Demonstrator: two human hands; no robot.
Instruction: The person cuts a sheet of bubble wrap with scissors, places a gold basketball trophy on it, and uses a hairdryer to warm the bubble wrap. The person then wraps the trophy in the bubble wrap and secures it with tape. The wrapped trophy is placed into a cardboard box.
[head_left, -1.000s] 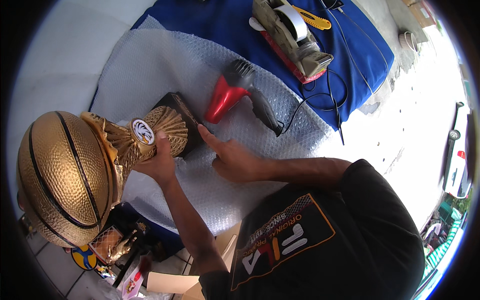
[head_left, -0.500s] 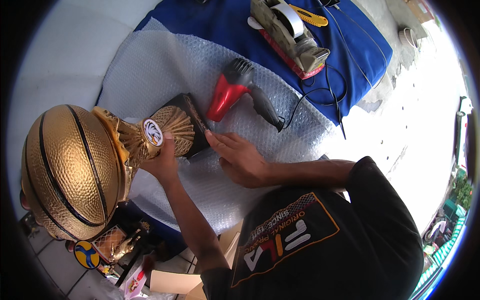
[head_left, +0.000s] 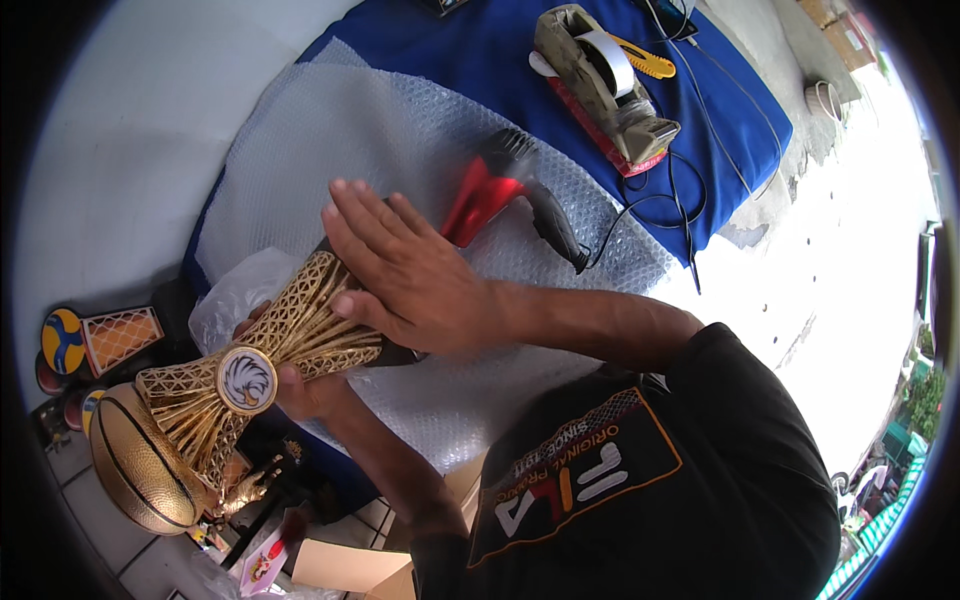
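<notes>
A gold trophy (head_left: 318,290) lies slanted across my hands, its basketball top (head_left: 145,465) low at the left and its dark base toward the middle. A round white badge with an eagle's head (head_left: 247,380) sits on its latticed stem. My left hand (head_left: 315,395) is wrapped around the stem beside the badge, with fingertips showing on the far side. Flat against the base end lies my right hand (head_left: 420,285), fingers stretched out and thumb apart; it hides most of the base. Beyond it, a red and black hair dryer (head_left: 490,195) rests on bubble wrap (head_left: 330,140).
Blue cloth (head_left: 450,65) covers the table under the wrap. A tape dispenser (head_left: 600,85), a yellow cutter (head_left: 648,60) and loose cables (head_left: 690,200) lie at the far right. Another trophy with an orange net panel (head_left: 122,338) stands at the left; cardboard (head_left: 350,565) is below.
The trophy has turned and tilted, its ball top dropping away and its badge now facing up. My right hand has gone from pointing fingers at the base's edge to lying flat over it.
</notes>
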